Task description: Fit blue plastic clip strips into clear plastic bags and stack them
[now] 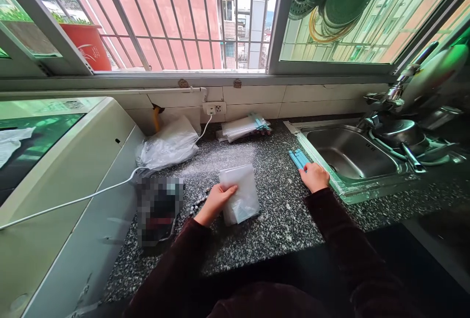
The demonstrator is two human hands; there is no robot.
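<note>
My left hand (216, 202) pinches a small stack of clear plastic bags (242, 191) over the middle of the speckled counter, thumb on top. The bags look flat and slightly crinkled at the lower end. Beside the sink, my right hand (315, 177) is closed over the near end of several light-blue strips (298, 158), whose far ends stick out past the fingers. Its fingertips are mostly hidden. Farther back, against the wall, lies a pile of flat clear packs (242, 128) with blue strips at their right end.
A heap of clear plastic (169, 144) lies at the back left by the wall outlet (215, 108). A blurred dark object (159, 212) sits left of my left hand. A white cable (91, 193) crosses the left side. The steel sink (352, 149) is at right.
</note>
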